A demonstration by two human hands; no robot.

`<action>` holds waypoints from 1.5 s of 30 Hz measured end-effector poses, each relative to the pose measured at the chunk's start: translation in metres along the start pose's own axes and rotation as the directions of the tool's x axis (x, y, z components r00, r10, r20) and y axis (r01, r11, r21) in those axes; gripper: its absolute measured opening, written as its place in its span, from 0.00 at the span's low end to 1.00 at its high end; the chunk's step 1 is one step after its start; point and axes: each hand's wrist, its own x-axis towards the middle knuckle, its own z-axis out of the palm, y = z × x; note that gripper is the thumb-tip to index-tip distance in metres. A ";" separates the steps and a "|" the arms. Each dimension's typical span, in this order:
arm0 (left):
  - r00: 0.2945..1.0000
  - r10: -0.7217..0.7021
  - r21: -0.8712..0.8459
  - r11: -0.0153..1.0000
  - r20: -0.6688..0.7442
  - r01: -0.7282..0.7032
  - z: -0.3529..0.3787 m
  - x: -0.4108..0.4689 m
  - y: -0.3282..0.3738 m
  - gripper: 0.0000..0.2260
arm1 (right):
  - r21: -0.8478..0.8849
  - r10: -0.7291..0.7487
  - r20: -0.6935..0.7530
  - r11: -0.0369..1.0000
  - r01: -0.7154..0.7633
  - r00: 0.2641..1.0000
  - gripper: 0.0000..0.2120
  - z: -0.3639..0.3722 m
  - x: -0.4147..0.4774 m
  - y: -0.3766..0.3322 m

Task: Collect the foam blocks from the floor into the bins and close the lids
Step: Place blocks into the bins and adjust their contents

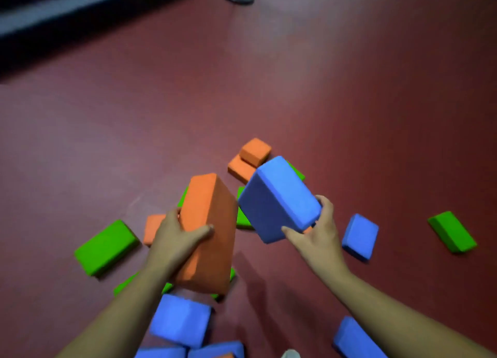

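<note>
gripping one block each at frame centre, left hand [178,232] holds orange block [208,231], right hand [318,229] blue block [278,199], probably for binning; no bins visible.

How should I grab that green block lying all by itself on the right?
Come from above and pinch the green block across its two long sides, thumb on one, fingers on the other. It lies flat on the floor with nothing touching it, so both sides are free, and that is its narrower span.

orange block [208,231], blue block [278,199], red floor [349,115]
</note>
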 end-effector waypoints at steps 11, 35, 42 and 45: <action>0.881 0.339 0.033 0.937 -0.331 -0.348 -0.270 -0.158 0.083 0.39 | 0.068 -0.069 -0.099 0.995 0.076 0.993 0.38 -0.099 -0.132 -0.265; 0.401 -0.255 -0.229 0.967 -0.880 0.112 -0.325 -0.508 -0.101 0.39 | 0.456 -0.673 0.539 0.739 0.496 0.507 0.33 -0.035 -0.289 -0.393; 0.079 -0.454 -0.429 0.876 -0.887 0.218 -0.329 -0.660 -0.197 0.39 | 0.571 -0.729 0.645 0.660 0.489 0.230 0.36 0.017 -0.446 -0.436; -0.038 -0.532 -0.527 0.824 -0.846 0.209 -0.329 -0.723 -0.244 0.39 | 0.615 -0.734 0.675 0.619 0.489 0.080 0.35 0.042 -0.525 -0.453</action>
